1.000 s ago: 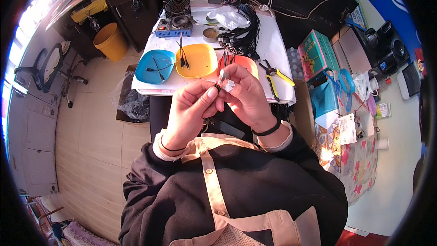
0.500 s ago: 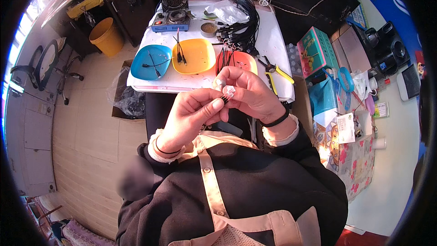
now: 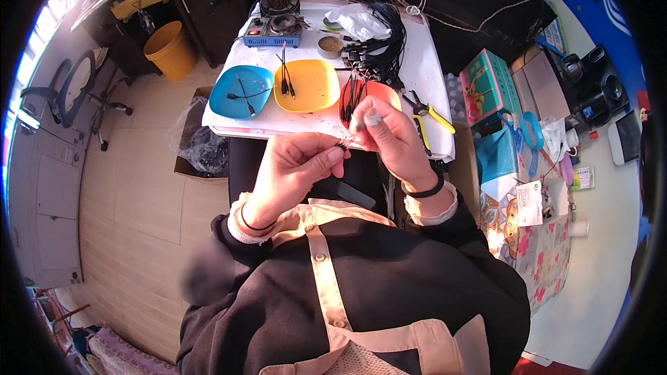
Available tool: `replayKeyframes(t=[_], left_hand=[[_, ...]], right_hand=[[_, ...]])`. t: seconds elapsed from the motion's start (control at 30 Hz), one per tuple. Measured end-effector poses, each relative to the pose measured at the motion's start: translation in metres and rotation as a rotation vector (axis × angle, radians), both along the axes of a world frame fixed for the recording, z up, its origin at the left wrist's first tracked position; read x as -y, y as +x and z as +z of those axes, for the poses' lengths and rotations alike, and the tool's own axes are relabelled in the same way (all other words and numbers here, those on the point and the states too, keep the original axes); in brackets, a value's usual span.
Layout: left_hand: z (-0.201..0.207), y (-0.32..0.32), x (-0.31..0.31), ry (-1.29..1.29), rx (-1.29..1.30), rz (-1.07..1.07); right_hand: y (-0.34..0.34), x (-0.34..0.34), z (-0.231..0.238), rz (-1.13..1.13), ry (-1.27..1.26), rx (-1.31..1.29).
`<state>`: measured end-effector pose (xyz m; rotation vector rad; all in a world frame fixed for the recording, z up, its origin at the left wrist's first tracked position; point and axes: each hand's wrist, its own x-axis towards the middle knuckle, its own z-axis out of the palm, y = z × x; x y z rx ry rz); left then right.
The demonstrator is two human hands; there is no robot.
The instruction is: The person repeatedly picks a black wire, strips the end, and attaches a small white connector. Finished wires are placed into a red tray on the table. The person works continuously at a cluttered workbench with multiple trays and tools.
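Observation:
My left hand [image 3: 302,163] is closed in a pinch on short black cables [image 3: 340,146], whose thin pale and reddish wire ends [image 3: 349,140] stick out to the right. Against those ends, my right hand [image 3: 392,139] has its fingers curled and pinched together, with a whitish wrap on the thumb. Both hands are in front of the table's near edge. Beyond them, a red tray [image 3: 382,92] holds several black cables. A yellow tray [image 3: 306,101] has a few cables with plugs, and a blue tray [image 3: 226,103] has a few more.
Yellow-handled pliers [image 3: 440,119] lie right of the red tray on the white table [image 3: 425,62]. Behind are a blue burner [image 3: 272,36], a round tin [image 3: 330,46], a white plastic bag [image 3: 360,22] and a black cable bundle [image 3: 389,42]. A carton [image 3: 208,169] stands left.
My right hand has turned, its thumb now pointing up, and has shifted slightly right from the left fingers. More of the wire ends shows. The whole view has moved a little.

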<state>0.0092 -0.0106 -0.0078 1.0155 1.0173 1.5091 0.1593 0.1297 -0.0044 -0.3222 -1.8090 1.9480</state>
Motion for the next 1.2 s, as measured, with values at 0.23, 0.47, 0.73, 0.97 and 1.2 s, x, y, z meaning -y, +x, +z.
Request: replayKeyframes(t=[0.23,0.47,0.73,0.97,1.2], left_hand=[[-0.001,0.005,-0.001,-0.03,-0.116,0.065],[-0.002,-0.017,-0.002,-0.18,0.018,-0.093],[-0.001,-0.027,-0.011,-0.238,0.006,-0.25],[0.009,-0.027,-0.009,-0.238,-0.029,-0.371],[0.012,-0.01,0.004,0.273,-0.867,-0.012]], right_hand=[[0.007,0.016,0.006,-0.105,0.656,0.078],[0.012,-0.013,0.003,-0.419,0.225,-0.001],[0.029,-0.01,0.016,-0.047,1.011,-0.044],[0.021,-0.002,0.022,-0.023,1.171,-0.201],[0.025,0.017,0.013,-0.146,0.969,-0.062]])
